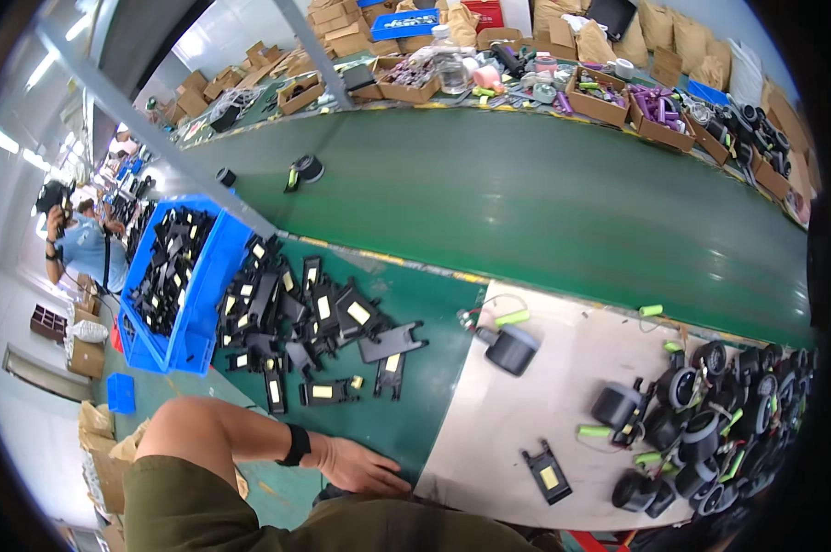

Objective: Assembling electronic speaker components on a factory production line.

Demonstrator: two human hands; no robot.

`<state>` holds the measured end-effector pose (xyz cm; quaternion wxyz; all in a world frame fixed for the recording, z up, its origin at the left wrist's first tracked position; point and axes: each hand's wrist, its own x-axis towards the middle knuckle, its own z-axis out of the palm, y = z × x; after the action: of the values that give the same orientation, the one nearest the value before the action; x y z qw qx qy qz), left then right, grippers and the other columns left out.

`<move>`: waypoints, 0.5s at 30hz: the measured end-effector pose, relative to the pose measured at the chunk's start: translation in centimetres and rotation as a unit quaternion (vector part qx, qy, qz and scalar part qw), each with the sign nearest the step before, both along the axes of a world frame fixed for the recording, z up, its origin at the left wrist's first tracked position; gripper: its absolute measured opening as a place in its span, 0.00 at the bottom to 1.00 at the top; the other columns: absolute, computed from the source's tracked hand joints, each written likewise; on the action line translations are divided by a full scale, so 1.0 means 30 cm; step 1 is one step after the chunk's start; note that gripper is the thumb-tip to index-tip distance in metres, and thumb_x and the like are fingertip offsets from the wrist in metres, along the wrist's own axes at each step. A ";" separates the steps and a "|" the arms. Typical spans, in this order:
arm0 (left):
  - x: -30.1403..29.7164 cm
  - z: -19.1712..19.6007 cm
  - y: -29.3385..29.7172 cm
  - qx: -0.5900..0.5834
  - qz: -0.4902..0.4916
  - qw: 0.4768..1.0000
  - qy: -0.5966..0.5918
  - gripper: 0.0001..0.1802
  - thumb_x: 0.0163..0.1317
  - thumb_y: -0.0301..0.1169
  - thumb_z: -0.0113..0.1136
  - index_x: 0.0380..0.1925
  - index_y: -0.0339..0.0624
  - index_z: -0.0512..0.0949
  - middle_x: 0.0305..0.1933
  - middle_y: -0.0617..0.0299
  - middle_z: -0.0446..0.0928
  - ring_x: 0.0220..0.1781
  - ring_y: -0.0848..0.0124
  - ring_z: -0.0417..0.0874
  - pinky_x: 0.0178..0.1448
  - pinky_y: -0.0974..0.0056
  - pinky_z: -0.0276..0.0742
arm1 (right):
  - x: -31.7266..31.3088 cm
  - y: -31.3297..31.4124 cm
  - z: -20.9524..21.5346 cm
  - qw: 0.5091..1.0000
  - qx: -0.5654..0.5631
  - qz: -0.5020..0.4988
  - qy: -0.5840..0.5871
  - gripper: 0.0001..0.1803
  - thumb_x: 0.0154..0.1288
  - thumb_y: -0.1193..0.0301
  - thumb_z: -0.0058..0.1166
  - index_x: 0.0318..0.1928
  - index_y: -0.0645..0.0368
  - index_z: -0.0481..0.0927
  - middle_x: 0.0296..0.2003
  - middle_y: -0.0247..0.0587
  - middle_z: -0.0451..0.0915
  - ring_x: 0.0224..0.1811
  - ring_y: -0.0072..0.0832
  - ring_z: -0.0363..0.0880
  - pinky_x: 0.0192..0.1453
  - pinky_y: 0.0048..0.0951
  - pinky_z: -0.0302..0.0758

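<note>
My left hand lies flat on the near edge of the green mat, fingers stretched out together, holding nothing. A black band circles its wrist. Beyond it, a pile of flat black plastic brackets with pale yellow pads spreads over the mat. On the white board to the right, one such bracket lies alone. Farther back on the board sits a black cylindrical unit with wires and a green battery cell. My right hand is out of the picture.
A blue bin full of black brackets stands left of the pile. Many black cylindrical units crowd the board's right side. Beyond runs a green conveyor carrying a few parts; cardboard boxes line its far side. Another person is at far left.
</note>
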<state>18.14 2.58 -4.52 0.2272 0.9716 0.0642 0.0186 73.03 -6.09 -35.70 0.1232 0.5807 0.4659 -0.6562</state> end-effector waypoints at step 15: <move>0.118 0.544 -0.270 -0.127 0.201 0.923 -0.302 0.16 0.59 0.31 0.50 0.46 0.34 0.70 0.40 0.53 0.74 0.42 0.56 0.76 0.42 0.57 0.74 | 0.042 -0.060 0.045 0.918 0.289 0.272 0.021 0.19 0.61 0.62 0.51 0.49 0.58 0.72 0.45 0.47 0.74 0.46 0.40 0.72 0.49 0.39 0.71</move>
<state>21.68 -5.54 11.79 0.3489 0.8496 0.1878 0.3482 74.29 -7.89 -34.35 0.1141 0.4283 0.7773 -0.4465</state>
